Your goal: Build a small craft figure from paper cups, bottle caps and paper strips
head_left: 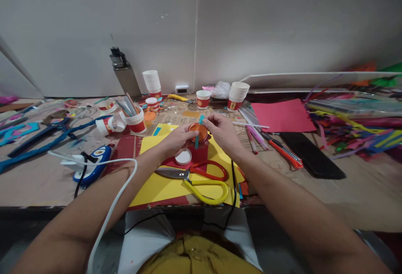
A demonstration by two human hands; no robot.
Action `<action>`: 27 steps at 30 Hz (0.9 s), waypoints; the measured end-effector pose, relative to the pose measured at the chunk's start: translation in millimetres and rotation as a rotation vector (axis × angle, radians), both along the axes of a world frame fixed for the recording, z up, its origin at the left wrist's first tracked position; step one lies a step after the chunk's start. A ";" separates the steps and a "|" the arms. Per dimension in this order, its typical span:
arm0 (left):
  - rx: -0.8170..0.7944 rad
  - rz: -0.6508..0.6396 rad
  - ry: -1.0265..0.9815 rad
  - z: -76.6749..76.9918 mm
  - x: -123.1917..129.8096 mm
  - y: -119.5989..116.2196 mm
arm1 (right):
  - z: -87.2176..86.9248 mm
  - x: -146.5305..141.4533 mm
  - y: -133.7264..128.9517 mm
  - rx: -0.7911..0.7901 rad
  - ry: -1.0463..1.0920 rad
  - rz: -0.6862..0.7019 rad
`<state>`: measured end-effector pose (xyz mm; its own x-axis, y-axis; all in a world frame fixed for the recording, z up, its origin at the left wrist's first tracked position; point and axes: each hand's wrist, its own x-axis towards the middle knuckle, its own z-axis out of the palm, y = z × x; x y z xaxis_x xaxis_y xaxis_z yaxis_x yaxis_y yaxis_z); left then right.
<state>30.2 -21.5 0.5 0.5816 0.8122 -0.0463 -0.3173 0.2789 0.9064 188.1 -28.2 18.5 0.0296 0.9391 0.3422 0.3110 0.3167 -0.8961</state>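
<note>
Cluttered table (333,202) below, your left hand (179,139) pinches the orange disc (204,132) above yellow paper (147,188) at near centre, your right hand (220,130) seemingly the teal strip (197,142) at its far end; best press it flat and straight.

Your disc (203,134) is orange and its strip (197,143) teal; your scissors (186,174) pair a red handle with a yellow one against yellow paper (147,190), your sheet (282,116) is plain pinkish red, your cutter (285,153) orange-red, your cup (203,101) red and white
</note>
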 end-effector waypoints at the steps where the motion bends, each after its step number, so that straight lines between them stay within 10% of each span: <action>1: 0.002 0.003 0.008 0.9 0.4 -0.6 | -0.3 0.1 0.3 0.000 -0.001 0.003; 20: 0.129 0.012 0.069 3.0 1.5 -2.2 | -4.0 -1.9 -0.7 -0.007 0.019 0.016; 27: 0.468 0.162 0.279 -7.3 -5.3 8.0 | -2.0 -1.4 -1.8 0.004 0.119 0.101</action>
<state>24.9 -13.5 -6.9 0.4653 0.8607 0.2066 -0.0538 -0.2054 0.9772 186.7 -30.0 16.5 -0.0243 0.9382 0.3454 0.1688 0.3443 -0.9235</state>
